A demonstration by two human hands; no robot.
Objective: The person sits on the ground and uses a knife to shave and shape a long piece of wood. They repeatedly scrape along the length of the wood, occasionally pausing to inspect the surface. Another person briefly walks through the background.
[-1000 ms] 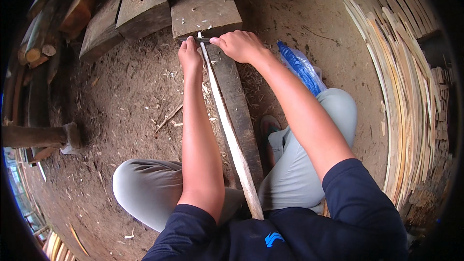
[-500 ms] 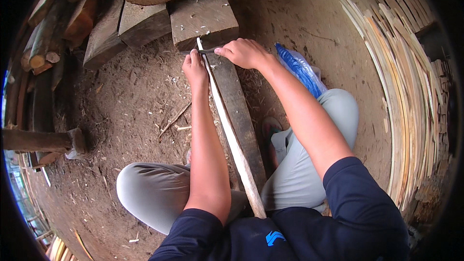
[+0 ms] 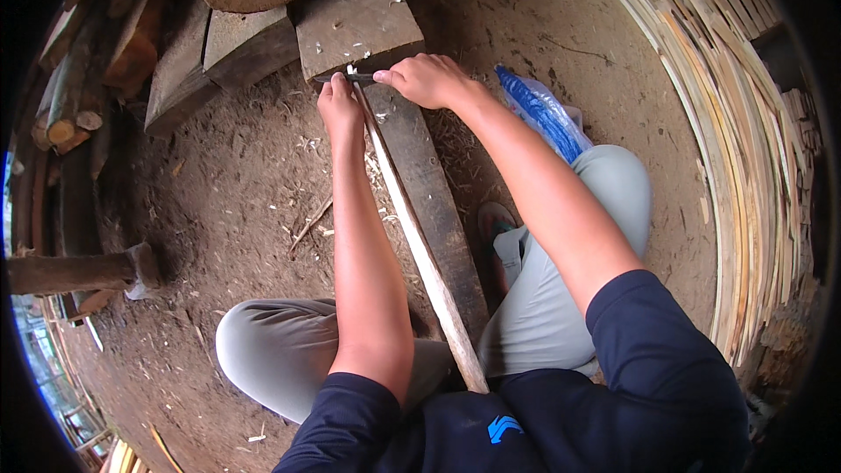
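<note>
A long pale wooden strip [image 3: 419, 241] runs from my lap up to a grey wood block [image 3: 355, 26], lying along a dark plank [image 3: 434, 197]. A thin dark blade [image 3: 346, 79] lies across the far end of the strip. My left hand [image 3: 340, 109] grips the blade's left end. My right hand [image 3: 425, 79] is closed on its right end, just beside the strip. Both forearms reach forward over my grey-trousered knees.
Thick wood blocks [image 3: 236, 44] and logs [image 3: 74, 114] lie at the top left on dirt floor strewn with shavings. Stacked pale strips [image 3: 745, 149] curve along the right. A blue plastic bag [image 3: 543, 109] lies by my right knee. A post [image 3: 74, 271] stands at left.
Both hands have slid further away along the strip with the blade, from beside the plank's upper part to the edge of the grey block.
</note>
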